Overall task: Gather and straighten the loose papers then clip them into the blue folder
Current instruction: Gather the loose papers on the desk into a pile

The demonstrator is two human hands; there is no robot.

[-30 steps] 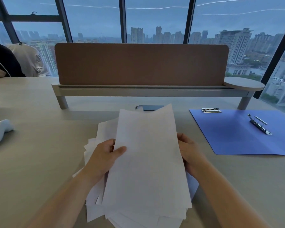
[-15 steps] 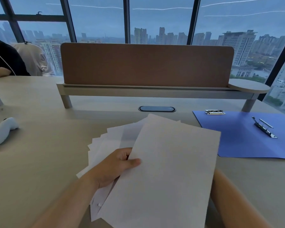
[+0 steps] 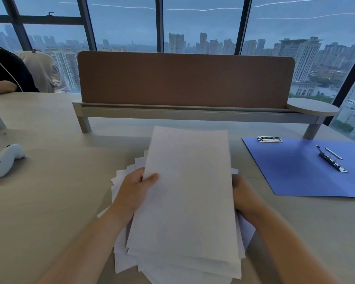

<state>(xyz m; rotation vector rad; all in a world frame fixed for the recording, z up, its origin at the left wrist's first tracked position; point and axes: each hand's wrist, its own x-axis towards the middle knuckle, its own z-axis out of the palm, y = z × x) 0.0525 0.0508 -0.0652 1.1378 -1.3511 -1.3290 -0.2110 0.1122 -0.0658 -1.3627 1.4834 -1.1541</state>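
Left hand (image 3: 134, 190) thumb-on-top grip; right hand (image 3: 241, 194) curled at the opposite edge

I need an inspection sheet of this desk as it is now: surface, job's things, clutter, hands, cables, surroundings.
Surface: pale wooden desk.
Job's things: stack of white papers, edges fanned and uneven, held between both hands; blue folder open flat at right, metal clip inside, a second clip at its far edge.
Clutter: white controller at left.
Hands: left hand grips the stack's left edge, thumb on top; right hand holds the right edge, fingers hidden.
Cables: white cord on a seated person.
Surroundings: brown divider panel, windows, city view.
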